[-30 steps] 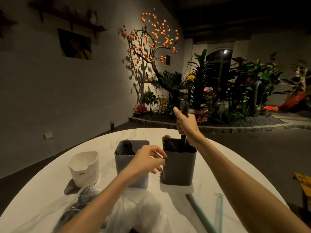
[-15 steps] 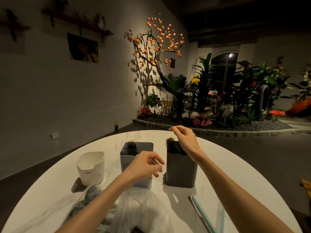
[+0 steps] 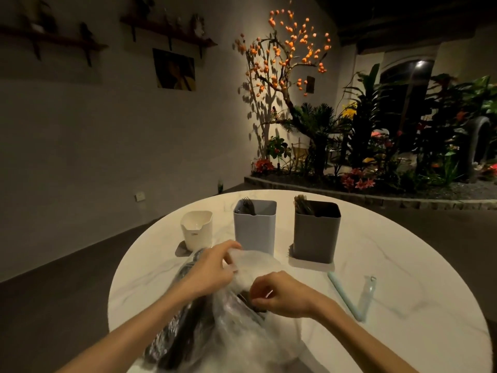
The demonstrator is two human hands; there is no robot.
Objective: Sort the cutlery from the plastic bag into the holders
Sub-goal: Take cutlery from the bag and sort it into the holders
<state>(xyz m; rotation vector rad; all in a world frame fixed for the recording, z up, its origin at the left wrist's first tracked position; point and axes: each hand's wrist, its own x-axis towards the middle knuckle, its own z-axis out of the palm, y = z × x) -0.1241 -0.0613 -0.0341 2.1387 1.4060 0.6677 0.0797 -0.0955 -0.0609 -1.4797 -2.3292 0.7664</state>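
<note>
A clear plastic bag (image 3: 242, 337) full of dark cutlery lies on the white round table (image 3: 403, 265) near me. My left hand (image 3: 212, 267) grips the bag's upper edge. My right hand (image 3: 282, 293) is at the bag's mouth, its fingers curled down onto a dark piece of cutlery (image 3: 250, 301) inside. Behind the bag stand three holders: a small white one (image 3: 197, 229), a light grey one (image 3: 255, 227) with forks showing, and a dark grey one (image 3: 316, 232) with dark handles showing.
A pale blue strip (image 3: 347, 297) and a clear plastic piece (image 3: 368, 292) lie on the table to the right. Beyond the table are a dark floor, a wall with shelves and a planted bed with an orange-fruited tree.
My right hand left a piece of cutlery in the dark grey holder and came back down to the bag's mouth. My left hand dropped from beside the light grey holder onto the bag.
</note>
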